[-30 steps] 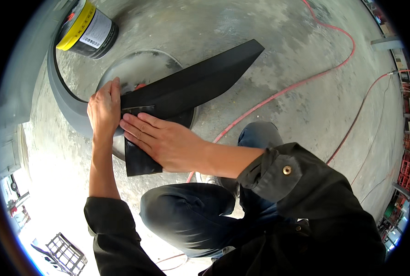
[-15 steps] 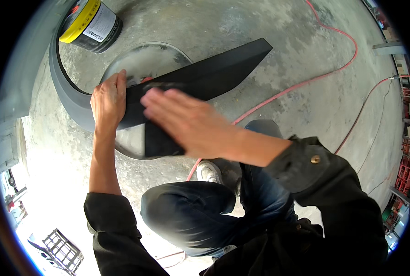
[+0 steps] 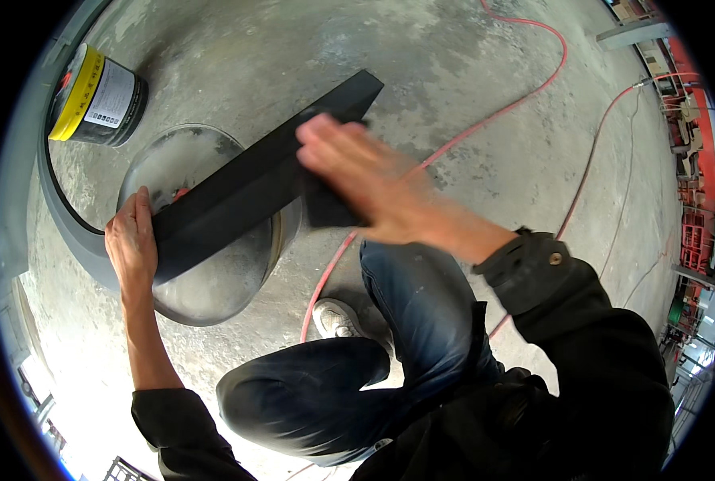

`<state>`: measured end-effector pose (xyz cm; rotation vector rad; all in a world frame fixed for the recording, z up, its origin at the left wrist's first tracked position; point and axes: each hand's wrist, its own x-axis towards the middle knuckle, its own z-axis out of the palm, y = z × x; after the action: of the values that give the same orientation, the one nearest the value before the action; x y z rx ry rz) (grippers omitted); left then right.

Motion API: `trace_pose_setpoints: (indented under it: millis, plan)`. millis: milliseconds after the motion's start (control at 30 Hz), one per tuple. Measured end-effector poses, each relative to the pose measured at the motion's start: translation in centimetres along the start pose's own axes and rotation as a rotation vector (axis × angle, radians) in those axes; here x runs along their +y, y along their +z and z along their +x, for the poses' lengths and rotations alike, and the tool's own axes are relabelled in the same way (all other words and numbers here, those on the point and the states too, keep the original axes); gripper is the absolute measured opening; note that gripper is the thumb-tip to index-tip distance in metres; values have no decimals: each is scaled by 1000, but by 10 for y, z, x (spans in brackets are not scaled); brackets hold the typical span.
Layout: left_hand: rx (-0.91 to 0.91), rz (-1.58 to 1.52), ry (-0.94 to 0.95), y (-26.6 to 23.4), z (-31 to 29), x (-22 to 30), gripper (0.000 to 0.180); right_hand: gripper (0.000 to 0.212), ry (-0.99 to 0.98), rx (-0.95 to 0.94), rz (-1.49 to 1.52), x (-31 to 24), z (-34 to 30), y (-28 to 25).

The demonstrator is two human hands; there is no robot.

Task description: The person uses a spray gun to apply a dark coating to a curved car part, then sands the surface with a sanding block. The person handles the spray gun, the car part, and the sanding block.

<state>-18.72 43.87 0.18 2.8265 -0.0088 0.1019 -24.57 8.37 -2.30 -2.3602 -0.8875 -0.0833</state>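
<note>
A long black flat panel [image 3: 245, 188] lies slanted across the top of a round dusty metal drum [image 3: 213, 272]. My left hand [image 3: 133, 244] grips the panel's lower left end at the drum's rim. My right hand [image 3: 365, 180], blurred with motion, lies flat with fingers spread on the panel's upper right part, over a dark piece hanging below it. My bent knee in blue jeans [image 3: 405, 280] is just below that hand.
A black can with a yellow lid [image 3: 97, 96] stands at the upper left on the concrete floor [image 3: 453, 72]. A grey curved piece [image 3: 60, 224] wraps the drum's left side. Red hoses [image 3: 534, 88] run across the floor. My grey shoe [image 3: 337, 317] rests by the drum.
My right hand has slid along the panel from its lower left part up toward its right end. The left hand has stayed on the left end.
</note>
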Motion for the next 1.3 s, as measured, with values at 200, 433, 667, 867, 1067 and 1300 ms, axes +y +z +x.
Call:
trace_pose_setpoints:
  millis: [200, 433, 667, 867, 1067, 1300]
  plan:
    - [15, 8, 39, 7, 11, 10, 45, 64, -77, 60, 22, -70, 29, 58]
    - [20, -3, 26, 5, 3, 2, 44, 74, -9, -9, -130, 10, -16, -6]
    - [-12, -25, 11, 8, 8, -5, 42, 72, -214, 75, -157, -51, 18, 57]
    - [9, 20, 23, 6, 6, -5, 41, 92, 25, 27, -97, 48, -24, -17]
    - [19, -10, 59, 12, 11, -11, 42, 86, -84, -67, -330, 1, -9, 8]
    - [30, -2, 59, 9, 7, -13, 41, 82, 61, 110, -136, 34, -23, -11]
